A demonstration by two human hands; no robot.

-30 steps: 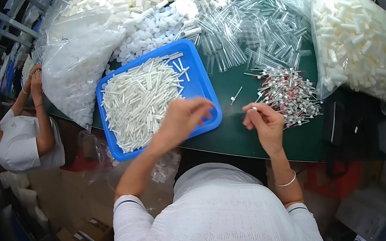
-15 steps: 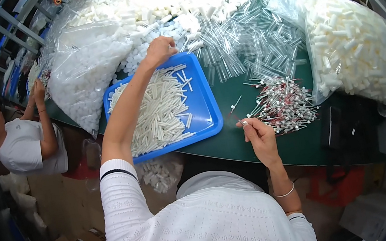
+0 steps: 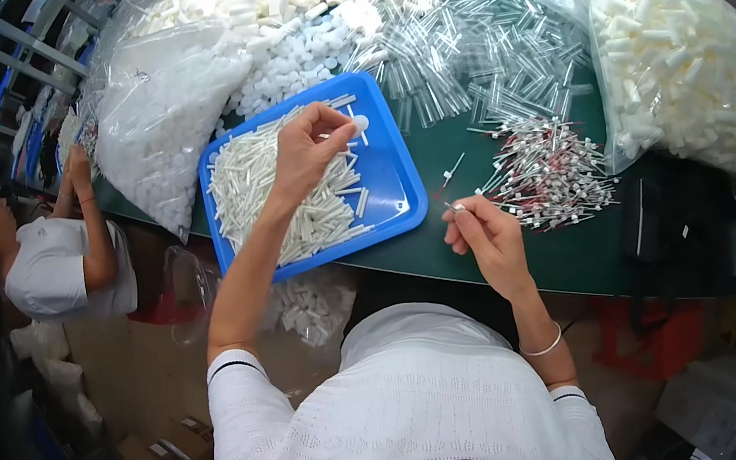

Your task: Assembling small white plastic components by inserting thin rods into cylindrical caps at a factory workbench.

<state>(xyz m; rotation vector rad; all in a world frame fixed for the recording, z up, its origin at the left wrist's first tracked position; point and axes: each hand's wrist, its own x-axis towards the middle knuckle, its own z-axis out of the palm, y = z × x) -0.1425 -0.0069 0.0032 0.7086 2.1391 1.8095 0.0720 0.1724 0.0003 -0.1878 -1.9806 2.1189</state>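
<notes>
My left hand is closed in a pinch above the blue tray, holding a small round white cap at its fingertips. Inside the tray lies a heap of thin white rods. My right hand, near the table's front edge, pinches a small piece with a thin stem; its lower part is hidden by the fingers. Just beyond that hand is a pile of small white-headed pieces with thin stems and red parts. One similar loose piece lies apart, between pile and tray.
Clear tubes lie scattered on the green table. White caps are heaped behind the tray. A bag of caps stands left, a bag of short cream cylinders right. Another person sits at the far left.
My left hand has come back from the cap heap to above the tray, now showing a white cap. My right hand still pinches its piece, held in nearly the same place.
</notes>
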